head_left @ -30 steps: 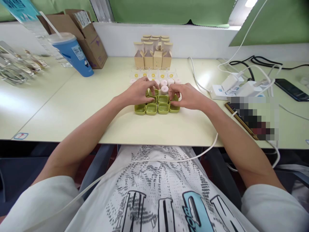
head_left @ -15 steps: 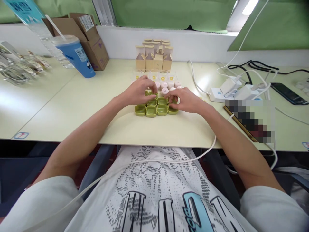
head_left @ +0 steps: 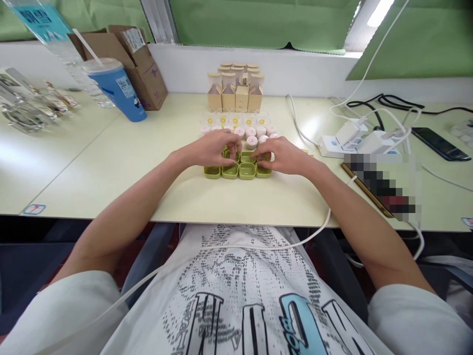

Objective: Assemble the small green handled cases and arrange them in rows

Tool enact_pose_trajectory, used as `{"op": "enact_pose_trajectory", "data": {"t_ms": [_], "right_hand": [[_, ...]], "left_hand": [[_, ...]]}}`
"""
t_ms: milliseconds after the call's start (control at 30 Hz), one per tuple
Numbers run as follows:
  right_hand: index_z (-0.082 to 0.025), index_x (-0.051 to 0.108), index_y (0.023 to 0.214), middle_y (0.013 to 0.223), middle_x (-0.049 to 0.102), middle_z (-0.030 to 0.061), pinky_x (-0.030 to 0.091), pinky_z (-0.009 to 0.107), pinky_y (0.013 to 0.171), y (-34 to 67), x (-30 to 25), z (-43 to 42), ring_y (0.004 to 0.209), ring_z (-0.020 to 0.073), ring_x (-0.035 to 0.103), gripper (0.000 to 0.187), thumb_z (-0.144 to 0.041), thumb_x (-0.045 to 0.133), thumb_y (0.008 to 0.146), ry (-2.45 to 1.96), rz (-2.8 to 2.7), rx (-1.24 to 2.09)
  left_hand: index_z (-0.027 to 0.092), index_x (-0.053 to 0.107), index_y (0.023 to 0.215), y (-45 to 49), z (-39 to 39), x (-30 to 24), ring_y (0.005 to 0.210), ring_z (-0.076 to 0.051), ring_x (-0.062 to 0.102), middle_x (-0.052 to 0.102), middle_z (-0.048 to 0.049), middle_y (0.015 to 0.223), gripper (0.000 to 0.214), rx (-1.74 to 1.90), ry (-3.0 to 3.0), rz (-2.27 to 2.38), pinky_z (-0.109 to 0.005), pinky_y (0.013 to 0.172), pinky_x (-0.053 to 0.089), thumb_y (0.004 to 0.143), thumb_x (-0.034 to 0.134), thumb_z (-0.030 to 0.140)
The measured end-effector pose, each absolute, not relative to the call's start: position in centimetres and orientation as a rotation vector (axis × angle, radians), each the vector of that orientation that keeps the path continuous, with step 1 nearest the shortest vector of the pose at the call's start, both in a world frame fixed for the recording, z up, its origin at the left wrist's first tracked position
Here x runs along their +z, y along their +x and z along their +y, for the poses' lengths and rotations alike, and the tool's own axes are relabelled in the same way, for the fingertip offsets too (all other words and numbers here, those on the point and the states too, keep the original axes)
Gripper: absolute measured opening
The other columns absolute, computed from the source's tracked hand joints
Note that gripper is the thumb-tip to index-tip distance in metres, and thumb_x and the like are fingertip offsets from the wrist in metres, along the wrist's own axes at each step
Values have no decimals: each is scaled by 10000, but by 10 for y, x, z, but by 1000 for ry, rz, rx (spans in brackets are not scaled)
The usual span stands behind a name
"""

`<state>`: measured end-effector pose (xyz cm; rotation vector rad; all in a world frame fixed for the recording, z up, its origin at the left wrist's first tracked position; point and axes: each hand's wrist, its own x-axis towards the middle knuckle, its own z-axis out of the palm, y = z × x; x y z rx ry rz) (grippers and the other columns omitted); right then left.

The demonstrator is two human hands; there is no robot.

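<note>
Small green square dishes (head_left: 247, 170) stand in close rows on the table before me, their front ones hollow side up. Over the left part of the rows is my left hand (head_left: 218, 149), fingers curved and thumb apart, with no object visible between them. My right hand (head_left: 279, 155) reaches over the right-hand dishes, fingers bent down and spread; its fingertips partly hide the dishes, and contact is hard to make out. Just behind the dishes sit several pale pink round pieces (head_left: 252, 142). Clear lids or cases with yellow round stickers (head_left: 235, 121) lie behind those.
Open small tan boxes (head_left: 242, 98) stand against the wall. At left are a blue cup (head_left: 120, 91) with a straw, a cardboard box (head_left: 151, 81) and glass bottles (head_left: 29, 118). To the right lie a power strip (head_left: 332, 146), cables and a phone (head_left: 439, 143). A white cable crosses my lap.
My left hand has moved slightly down toward the front dishes. The right hand has shifted a little left and down, its fingers reaching further over the dishes.
</note>
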<state>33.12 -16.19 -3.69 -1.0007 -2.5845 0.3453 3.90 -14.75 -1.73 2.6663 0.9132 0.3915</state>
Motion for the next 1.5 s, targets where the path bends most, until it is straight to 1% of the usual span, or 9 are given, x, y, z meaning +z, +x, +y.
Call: {"op": "enact_pose_trajectory", "data": {"t_ms": [233,367,667,867,1000,1100,1200,1367,1500], "right_hand": [[-238,873,1359,953,887,24,530,360,886,334,-30,-165,857,236,737,531,-146,744,852,-1028,-2523,418],[-242,872,1328,928,861,15,521,355,852,341,-26,-164,785,200,660,464,-187,742,885,-1046,-2416,408],[-220,905,1192,859,826,33,541,376,855,339,-28,-166,718,192,621,325,-245,697,943,-1069,-2306,343],[-228,897,1154,857,820,28,530,360,863,334,-33,-164,737,194,634,305,-254,684,936,-1039,-2341,336],[-229,903,1126,865,822,30,523,352,856,329,-35,-165,730,190,634,299,-268,663,950,-1021,-2337,329],[-242,901,1072,859,815,32,529,362,864,326,-33,-170,739,197,628,272,-275,650,974,-1008,-2303,288],[-251,898,1047,869,816,44,538,375,841,323,-28,-177,734,207,624,264,-321,645,1012,-990,-2238,253],[-263,886,1052,882,837,59,558,397,802,322,-22,-186,696,210,619,291,-442,658,1056,-1014,-2140,269],[-298,844,1025,762,802,34,576,416,778,324,-23,-184,663,224,638,311,-537,656,1092,-1164,-2021,263]], "left_hand": [[259,795,1060,22,-144,-1,1064,-304,779,847,-47,1004,284,516,2631,970,-452,1056,581,898,791,492],[275,840,1028,-12,-128,13,1032,-276,796,835,-45,1051,412,365,2571,1024,-389,981,601,854,841,648],[317,779,1370,-11,-122,-1,1290,-381,751,822,-54,1130,889,233,2520,1109,-449,1106,593,606,992,721],[306,717,1552,-7,-121,-9,1287,-391,752,791,-47,1058,1012,267,2568,1082,-459,1095,594,647,965,683],[302,730,1546,-8,-120,-6,1287,-397,749,810,-48,1025,1025,328,2526,1114,-480,1117,592,635,988,695],[289,747,1504,-9,-119,-4,1255,-380,779,827,-60,1056,922,556,2508,1191,-496,1148,584,713,966,709],[292,793,1391,-6,-116,-7,1109,-322,806,848,-74,1085,654,852,2494,1246,-483,1103,605,844,899,635],[270,809,1085,-1,-111,-16,855,-245,774,835,-51,902,222,1255,2423,1379,-454,976,644,971,741,447],[252,784,991,-2,-104,-25,889,-237,772,844,-66,936,141,1353,2333,1576,-449,1008,647,1015,685,350]]}}
